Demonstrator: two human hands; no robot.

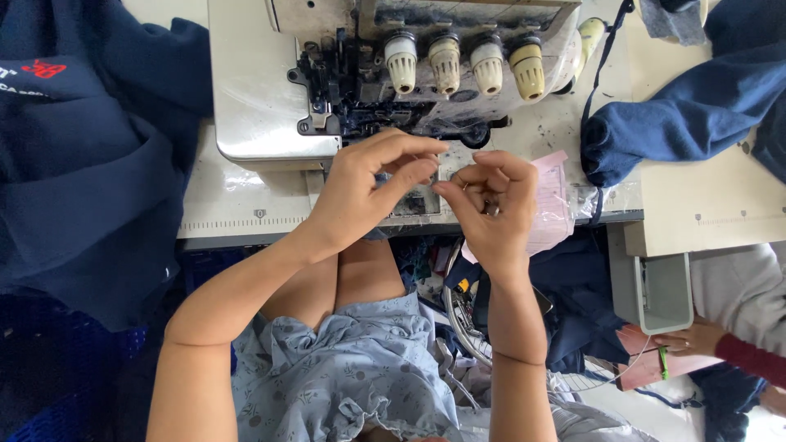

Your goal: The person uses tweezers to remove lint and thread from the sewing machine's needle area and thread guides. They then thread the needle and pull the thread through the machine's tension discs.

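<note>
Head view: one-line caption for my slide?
Both hands, left hand and right hand, pinch together before an overlock sewing machine.

I'm seeing a pale pink paper slip (pixel 550 205) lying on the table's (pixel 704 209) front edge, half behind the right hand (pixel 490 209), and nothing else labelled.

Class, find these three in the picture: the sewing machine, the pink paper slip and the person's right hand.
sewing machine (pixel 254 90), head view, on its pale flat body.
pink paper slip (pixel 553 205), head view, on its middle.
right hand (pixel 489 209), head view, on the back of the hand.
</note>
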